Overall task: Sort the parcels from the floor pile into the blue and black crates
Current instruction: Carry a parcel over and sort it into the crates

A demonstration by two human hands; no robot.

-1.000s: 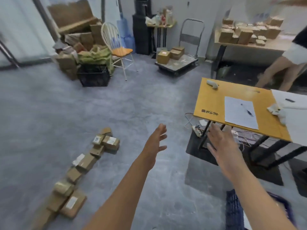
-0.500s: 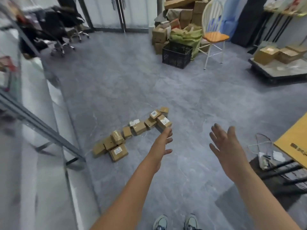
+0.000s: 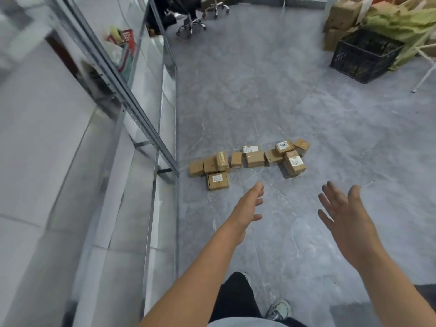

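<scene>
The left hand and the right hand are being held out ahead of the body, above the floor. Their fingers are straight and spread, and nothing is being gripped by either. Both hands are short of the parcels, which are lying in a loose row on the floor. The row's left end is near the floor's left edge, at the foot of a glass partition's metal frame. 1 labelled parcel is lying nearest the left hand, apart from it. A tighter cluster at the row's right end is lying ahead of the right hand.

The parcels are small brown cardboard boxes, some taped, and are being judged light, stiff and not slippery. Each could probably be taken in 1 hand across 2 opposite side faces, with the corners spared from crushing. Their contents are hidden, so fragility cannot be judged.

The black crate is standing well apart from the row, toward the floor's far right corner, just beside larger cardboard boxes and green sheeting. What it is holding cannot be told through its mesh wall. No blue crate is being shown.
</scene>
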